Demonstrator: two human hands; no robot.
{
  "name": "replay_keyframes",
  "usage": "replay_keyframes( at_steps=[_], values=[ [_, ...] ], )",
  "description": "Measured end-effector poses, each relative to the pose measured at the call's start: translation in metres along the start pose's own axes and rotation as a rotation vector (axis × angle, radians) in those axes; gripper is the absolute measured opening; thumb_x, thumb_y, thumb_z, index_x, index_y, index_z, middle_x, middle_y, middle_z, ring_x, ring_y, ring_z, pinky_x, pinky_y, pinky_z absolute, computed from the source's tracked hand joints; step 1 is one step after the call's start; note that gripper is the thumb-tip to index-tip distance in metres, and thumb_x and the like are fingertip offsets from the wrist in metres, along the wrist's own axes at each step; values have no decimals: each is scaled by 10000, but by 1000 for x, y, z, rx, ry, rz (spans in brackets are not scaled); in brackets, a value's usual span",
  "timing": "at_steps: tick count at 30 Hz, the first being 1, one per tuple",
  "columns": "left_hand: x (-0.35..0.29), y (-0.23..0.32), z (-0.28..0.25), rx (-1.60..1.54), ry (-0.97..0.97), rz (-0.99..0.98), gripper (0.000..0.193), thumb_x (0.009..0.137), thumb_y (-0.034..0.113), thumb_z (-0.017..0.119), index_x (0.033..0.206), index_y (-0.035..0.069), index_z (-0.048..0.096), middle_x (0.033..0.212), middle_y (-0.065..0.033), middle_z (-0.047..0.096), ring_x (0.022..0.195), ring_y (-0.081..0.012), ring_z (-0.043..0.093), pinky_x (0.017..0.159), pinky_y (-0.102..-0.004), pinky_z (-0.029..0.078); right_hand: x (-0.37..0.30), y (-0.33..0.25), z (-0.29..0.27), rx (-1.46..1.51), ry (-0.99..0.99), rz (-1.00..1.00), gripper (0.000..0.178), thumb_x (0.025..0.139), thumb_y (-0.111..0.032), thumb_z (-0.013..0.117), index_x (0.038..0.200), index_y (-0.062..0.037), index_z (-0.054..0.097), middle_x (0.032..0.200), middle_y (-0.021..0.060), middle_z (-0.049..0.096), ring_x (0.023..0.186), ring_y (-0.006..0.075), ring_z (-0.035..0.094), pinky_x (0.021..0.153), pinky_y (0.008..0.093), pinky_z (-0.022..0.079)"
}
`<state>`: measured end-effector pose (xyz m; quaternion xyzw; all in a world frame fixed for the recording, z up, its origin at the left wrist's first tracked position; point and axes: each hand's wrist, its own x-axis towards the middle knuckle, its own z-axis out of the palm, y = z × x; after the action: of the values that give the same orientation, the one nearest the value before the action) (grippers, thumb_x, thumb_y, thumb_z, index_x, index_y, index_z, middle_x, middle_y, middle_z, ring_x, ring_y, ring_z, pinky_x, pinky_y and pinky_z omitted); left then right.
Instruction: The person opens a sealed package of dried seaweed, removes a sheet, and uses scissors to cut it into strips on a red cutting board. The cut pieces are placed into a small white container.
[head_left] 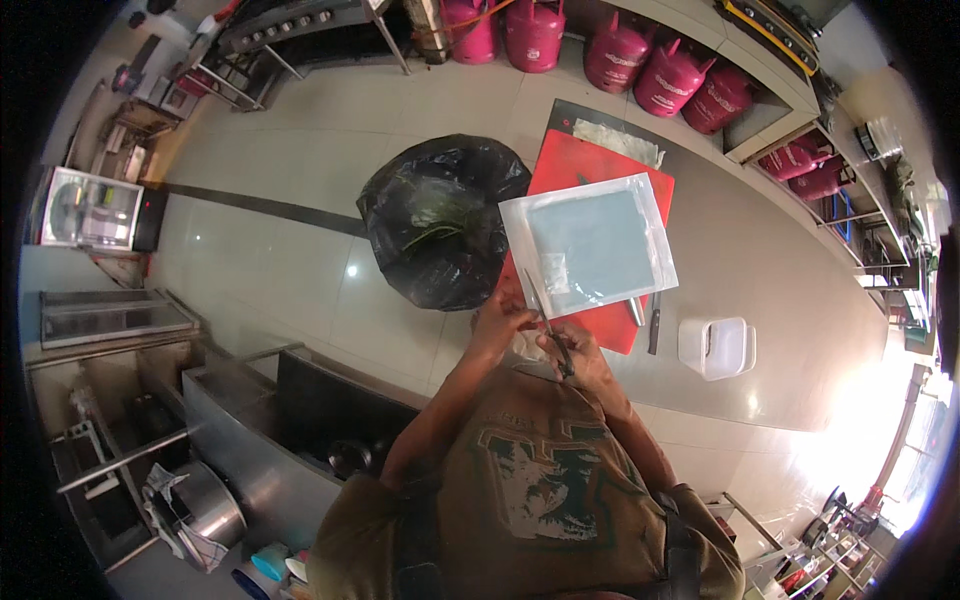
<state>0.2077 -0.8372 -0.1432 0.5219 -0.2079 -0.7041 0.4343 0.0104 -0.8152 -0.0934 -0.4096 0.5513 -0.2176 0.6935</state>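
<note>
A flat, clear plastic packet (600, 235) with a blue-grey sheet-like content and a small white sachet inside lies over a red cutting board (565, 155). In my right hand (582, 358) is a pair of scissors (562, 352), its dark handles gripped and its blades pointing up along the packet's lower-left edge. My left hand (505, 325) is closed at that same corner, its fingertips pinching the packet's edge; the exact hold is small in view. A knife (655, 330) with a dark handle and a metal handle (637, 311) stick out beside the board.
A black bin bag (440, 220) with green scraps stands left of the board. On the grey table (770, 265), a white plastic tub (716, 347) sits to the right. Pink gas cylinders (615, 55) line the far side. A steel pot (205, 500) is at lower left.
</note>
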Motion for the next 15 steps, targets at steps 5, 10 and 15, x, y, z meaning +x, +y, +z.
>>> replay_keyframes(
  at_steps=[5, 10, 15],
  values=[
    [5, -8, -10, -1, 4, 36, 587, 874, -17, 805, 1408, -18, 560, 1055, -95, 713, 986, -197, 728, 877, -355, 637, 29, -11, 0, -51, -56, -8, 434, 1013, -442, 804, 1049, -20, 708, 669, 1, 594, 509, 100, 572, 464, 272, 422],
    [17, -12, -20, -73, -32, 102, 573, 882, 0, 805, 1403, -3, 567, 1072, -84, 712, 980, -178, 715, 874, -320, 604, 42, -17, -1, -76, -93, -36, 435, 1005, -428, 820, 1007, -6, 711, 657, 1, 593, 490, 103, 581, 448, 275, 439],
    [13, 21, -11, -180, 95, 52, 426, 961, 89, 792, 1330, 17, 593, 1075, -63, 702, 1004, -169, 706, 887, -328, 604, 45, -16, -1, -103, -114, -32, 415, 1006, -409, 822, 1009, -9, 714, 664, 2, 595, 505, 99, 583, 457, 277, 444]
  ],
)
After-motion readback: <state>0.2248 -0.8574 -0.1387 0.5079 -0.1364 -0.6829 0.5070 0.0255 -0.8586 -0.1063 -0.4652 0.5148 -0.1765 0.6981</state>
